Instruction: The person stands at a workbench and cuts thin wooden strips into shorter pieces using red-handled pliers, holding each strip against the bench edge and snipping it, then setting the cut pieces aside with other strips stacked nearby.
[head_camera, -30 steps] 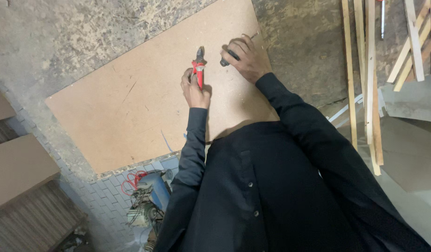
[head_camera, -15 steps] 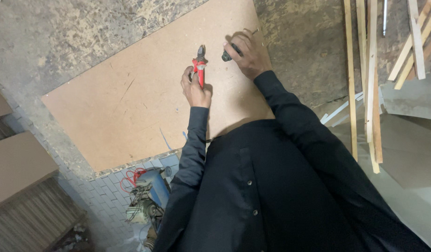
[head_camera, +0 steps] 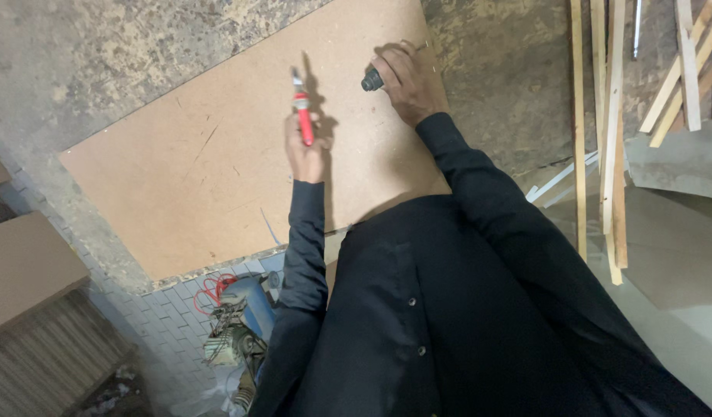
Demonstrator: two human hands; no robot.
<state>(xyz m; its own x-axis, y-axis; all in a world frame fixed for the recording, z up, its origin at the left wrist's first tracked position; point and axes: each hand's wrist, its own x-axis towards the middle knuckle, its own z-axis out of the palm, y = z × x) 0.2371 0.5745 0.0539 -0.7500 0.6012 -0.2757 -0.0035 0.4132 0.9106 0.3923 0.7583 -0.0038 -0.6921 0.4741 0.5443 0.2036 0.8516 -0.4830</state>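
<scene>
**Two hands over a brown board**

The left hand (head_camera: 306, 154) grips red pliers (head_camera: 302, 116) pointing to 12 o'clock. Farther off, at 1 o'clock, the right hand (head_camera: 408, 81) is closed around a dark tool (head_camera: 371, 79). Both are over the board (head_camera: 201, 162).

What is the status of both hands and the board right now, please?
Left hand grips red-handled pliers, tip up. Right hand holds a dark tool against the brown board. Nothing between the hands.
</scene>
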